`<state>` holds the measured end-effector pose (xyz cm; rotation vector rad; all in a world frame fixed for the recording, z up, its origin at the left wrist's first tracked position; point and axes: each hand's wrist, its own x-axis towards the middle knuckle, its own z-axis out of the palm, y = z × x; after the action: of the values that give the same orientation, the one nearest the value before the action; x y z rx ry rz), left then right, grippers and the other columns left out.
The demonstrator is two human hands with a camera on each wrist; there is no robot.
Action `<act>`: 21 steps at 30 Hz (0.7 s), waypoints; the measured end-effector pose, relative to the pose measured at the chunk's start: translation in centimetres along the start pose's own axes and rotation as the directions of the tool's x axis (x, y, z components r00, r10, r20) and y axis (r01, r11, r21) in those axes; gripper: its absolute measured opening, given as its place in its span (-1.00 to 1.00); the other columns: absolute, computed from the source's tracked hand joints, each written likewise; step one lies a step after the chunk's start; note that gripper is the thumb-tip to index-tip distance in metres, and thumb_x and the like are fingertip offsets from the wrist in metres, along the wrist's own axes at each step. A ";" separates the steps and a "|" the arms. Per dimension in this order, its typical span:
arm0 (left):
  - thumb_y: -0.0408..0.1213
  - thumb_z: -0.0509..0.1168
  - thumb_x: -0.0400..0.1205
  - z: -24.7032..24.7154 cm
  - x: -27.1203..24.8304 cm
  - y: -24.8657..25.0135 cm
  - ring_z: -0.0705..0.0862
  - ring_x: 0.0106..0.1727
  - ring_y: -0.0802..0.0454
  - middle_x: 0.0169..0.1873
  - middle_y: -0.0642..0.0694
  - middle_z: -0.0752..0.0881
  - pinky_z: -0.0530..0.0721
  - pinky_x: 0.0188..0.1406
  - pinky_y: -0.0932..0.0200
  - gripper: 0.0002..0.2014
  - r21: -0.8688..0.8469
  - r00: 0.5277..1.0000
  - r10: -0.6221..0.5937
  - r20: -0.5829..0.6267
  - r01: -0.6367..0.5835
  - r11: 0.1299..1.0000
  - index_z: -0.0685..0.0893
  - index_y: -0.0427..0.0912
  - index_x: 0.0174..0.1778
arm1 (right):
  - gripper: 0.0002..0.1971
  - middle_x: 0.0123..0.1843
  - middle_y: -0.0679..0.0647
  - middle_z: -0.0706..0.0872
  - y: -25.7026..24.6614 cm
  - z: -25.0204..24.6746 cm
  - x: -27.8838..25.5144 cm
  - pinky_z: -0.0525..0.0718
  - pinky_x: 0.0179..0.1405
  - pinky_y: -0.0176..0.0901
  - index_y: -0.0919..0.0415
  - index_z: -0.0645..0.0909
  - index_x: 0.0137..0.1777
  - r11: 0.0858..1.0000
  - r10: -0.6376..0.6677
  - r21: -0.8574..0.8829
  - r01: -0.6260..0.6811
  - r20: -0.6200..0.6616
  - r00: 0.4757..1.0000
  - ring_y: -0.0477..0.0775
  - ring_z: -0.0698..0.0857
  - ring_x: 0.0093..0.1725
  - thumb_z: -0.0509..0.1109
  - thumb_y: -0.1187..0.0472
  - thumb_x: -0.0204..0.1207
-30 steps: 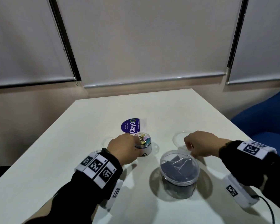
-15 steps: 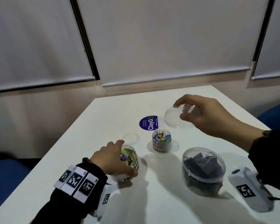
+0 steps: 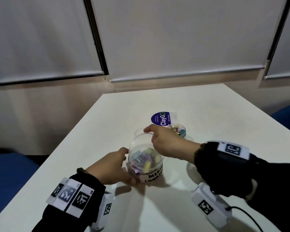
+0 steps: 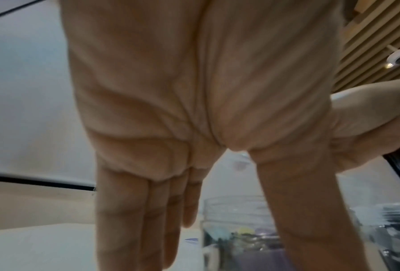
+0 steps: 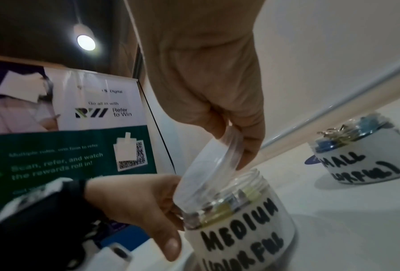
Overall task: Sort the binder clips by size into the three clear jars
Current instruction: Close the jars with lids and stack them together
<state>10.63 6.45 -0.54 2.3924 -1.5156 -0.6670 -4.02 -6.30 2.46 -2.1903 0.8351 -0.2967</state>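
The clear medium jar point(image 3: 145, 166), labelled MEDIUM, holds pastel binder clips point(image 3: 147, 159). My left hand point(image 3: 124, 164) grips its left side, thumb in front and fingers behind. My right hand point(image 3: 151, 136) pinches a clear lid point(image 3: 140, 141) and holds it tilted over the jar's mouth, its lower edge at the rim. In the right wrist view the lid point(image 5: 208, 165) leans on the medium jar point(image 5: 240, 229). The small jar point(image 3: 178, 129) of coloured clips stands open behind my right hand. My right forearm hides most of the large jar; a part of the large jar point(image 4: 391, 229) shows in the left wrist view.
A round blue ClayGo sticker point(image 3: 161, 118) lies beyond the small jar. A small clear lid point(image 3: 137, 131) lies on the white table point(image 3: 216, 114) behind the medium jar. The table's left edge runs close to my left arm. Blue seats stand at both sides.
My left hand left the small jar and took hold of the medium jar. My right hand picked up the clear lid and carried it left and down onto the medium jar's mouth.
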 end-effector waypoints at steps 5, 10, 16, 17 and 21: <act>0.17 0.47 0.43 0.4 -1.4 -0.1 0.67 0.08 0.13 0.21 0.04 0.64 0.61 0.03 0.27 -0.32 0.047 1.000 0.014 0.021 -0.015 0.999 0.44 0.14 0.46 | -0.41 0.30 0.21 0.50 0.0 2.4 1.7 0.46 -0.19 -0.17 -0.05 0.38 0.51 0.976 -0.044 -0.214 0.042 -0.003 0.999 0.20 0.51 0.16 0.08 0.43 0.52; -0.07 0.21 0.67 0.7 -1.7 -0.1 0.71 -0.09 0.09 -0.03 0.01 0.78 0.61 -0.05 0.21 -0.69 0.025 0.999 0.042 -0.006 -0.042 0.999 0.57 0.02 0.32 | -0.39 0.53 0.14 0.33 0.0 2.9 0.7 0.44 0.41 0.17 -0.22 0.26 0.56 0.925 -0.002 -0.365 0.106 0.275 0.961 0.28 0.37 0.49 0.20 -0.30 0.51; -0.25 0.11 0.71 0.8 -1.3 -0.4 0.69 0.05 0.04 0.04 -0.04 0.72 0.51 -0.16 0.24 -0.70 0.041 0.997 0.072 0.031 -0.073 0.996 0.56 0.00 0.35 | -0.05 0.17 0.06 0.40 -0.2 3.9 -0.5 0.63 0.02 0.10 -0.21 0.16 0.40 0.817 -0.074 -0.530 0.230 0.299 0.951 0.17 0.41 0.15 0.65 -0.21 0.06; -0.23 0.10 0.72 0.8 -1.3 -0.4 0.68 0.06 0.03 0.07 -0.06 0.71 0.50 -0.15 0.22 -0.70 0.033 0.997 0.070 0.028 -0.071 0.997 0.56 0.00 0.35 | -0.07 0.13 0.06 0.39 0.0 4.1 -0.5 0.62 -0.03 0.07 -0.21 0.17 0.39 0.824 -0.091 -0.519 0.229 0.277 0.957 0.17 0.41 0.11 0.63 -0.20 0.08; 0.01 0.08 0.74 0.2 -2.0 -0.4 0.74 -0.05 0.04 0.06 -0.02 0.74 0.62 0.02 0.11 -0.72 -0.194 0.987 0.112 -0.118 -0.133 0.972 0.61 0.05 0.24 | -0.15 0.14 0.07 0.40 0.0 3.3 -0.6 0.68 0.04 0.00 -0.33 0.22 0.40 0.923 -0.118 -0.348 0.166 0.154 0.981 0.18 0.56 0.10 0.57 -0.23 0.12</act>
<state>10.08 8.45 -0.38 2.1308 -1.4626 -0.6228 -3.01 -4.07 0.22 -2.5886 0.6995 -0.0701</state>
